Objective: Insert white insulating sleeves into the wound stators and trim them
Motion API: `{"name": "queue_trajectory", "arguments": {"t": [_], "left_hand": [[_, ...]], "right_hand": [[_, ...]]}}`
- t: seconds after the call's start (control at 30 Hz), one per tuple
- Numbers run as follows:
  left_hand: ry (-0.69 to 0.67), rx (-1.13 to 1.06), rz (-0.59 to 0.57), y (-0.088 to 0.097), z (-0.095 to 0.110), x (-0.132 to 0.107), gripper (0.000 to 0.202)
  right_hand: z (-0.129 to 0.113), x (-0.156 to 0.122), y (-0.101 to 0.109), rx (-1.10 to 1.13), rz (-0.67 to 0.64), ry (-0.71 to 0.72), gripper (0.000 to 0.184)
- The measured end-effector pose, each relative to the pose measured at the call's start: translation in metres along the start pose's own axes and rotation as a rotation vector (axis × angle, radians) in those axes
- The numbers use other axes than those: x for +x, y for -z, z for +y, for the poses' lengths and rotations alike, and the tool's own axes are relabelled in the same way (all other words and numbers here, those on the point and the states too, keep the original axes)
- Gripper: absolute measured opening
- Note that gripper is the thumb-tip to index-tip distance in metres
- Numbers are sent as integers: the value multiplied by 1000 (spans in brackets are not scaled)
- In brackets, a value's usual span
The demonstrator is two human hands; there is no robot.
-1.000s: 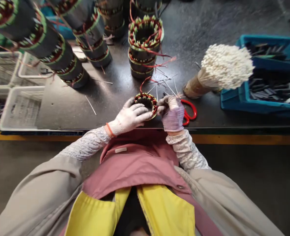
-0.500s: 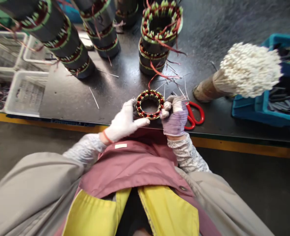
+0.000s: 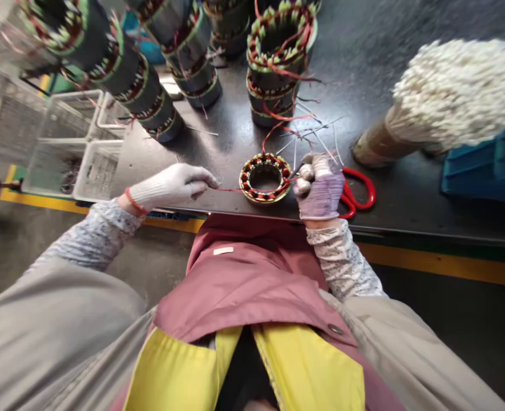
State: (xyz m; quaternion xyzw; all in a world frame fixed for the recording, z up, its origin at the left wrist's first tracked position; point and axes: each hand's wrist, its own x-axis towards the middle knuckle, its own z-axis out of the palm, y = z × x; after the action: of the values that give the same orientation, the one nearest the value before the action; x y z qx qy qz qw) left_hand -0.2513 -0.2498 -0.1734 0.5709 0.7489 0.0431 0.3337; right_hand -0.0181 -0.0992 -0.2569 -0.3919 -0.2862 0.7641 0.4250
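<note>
The fingers (image 3: 205, 177) of the left hand (image 3: 170, 185) are pressed together on a thin red strand (image 3: 230, 189), drawn straight from the left side of a wound ring (image 3: 258, 196). The ring is laid on the bench (image 3: 406, 197), near its front edge. Half a second ago its left side was cupped by the left hand, which has since been moved well apart from it. At the ring's other side, the fingers of the right hand (image 3: 320, 185) are curled in; whether a second red strand there is pinched cannot be told.

Red-handled scissors (image 3: 372, 191) are seen just beyond the right hand, their blades hidden. Thin loose sticks (image 3: 295, 151) are scattered behind the ring, before a stack of wound rings (image 3: 273, 103); taller stacks (image 3: 149, 94) are set toward the bench's left.

By the left part of the front edge, white baskets (image 3: 100, 171) are grouped; small dark and reddish bits are held in one, and a mesh floor is shown by its neighbour. Toward the right edge, a blue bin (image 3: 470, 174) is partly covered by a bundle of white-tipped sticks (image 3: 457, 94), and its contents are hidden.
</note>
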Motion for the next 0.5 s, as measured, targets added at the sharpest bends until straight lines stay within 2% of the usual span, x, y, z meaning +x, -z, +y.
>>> {"name": "queue_trajectory", "arguments": {"t": [0.07,0.13,0.17,0.2,0.27,0.3,0.33,0.37,0.43,0.5], "left_hand": [[-1,205,-7,-2,-16,8,41],[30,270,-40,1,-28,9,41],[56,269,-12,6,-30,6,42],[82,276,76,13,-28,0,43],[90,343,375,22,-13,-15,45],[58,418,518,23,-2,-21,51],[-3,495,584,18,10,-25,59],[-85,561,544,9,23,-25,70],[-161,649,309,-15,44,-16,77],[-51,672,151,-35,54,3,67]], "right_hand": [[2,-2,-5,-10,-8,-58,29],[2,-4,-11,-4,14,-100,31],[1,-5,-13,-1,25,-108,31],[0,-5,-16,-3,27,-107,30],[-1,-5,-20,-10,19,-86,29],[-1,-5,-21,-10,19,-68,28],[0,-5,-22,-6,19,-47,28],[2,-6,-21,-1,16,-26,28],[5,-6,-19,-1,3,5,30],[7,-5,-15,-21,-21,26,33]]}}
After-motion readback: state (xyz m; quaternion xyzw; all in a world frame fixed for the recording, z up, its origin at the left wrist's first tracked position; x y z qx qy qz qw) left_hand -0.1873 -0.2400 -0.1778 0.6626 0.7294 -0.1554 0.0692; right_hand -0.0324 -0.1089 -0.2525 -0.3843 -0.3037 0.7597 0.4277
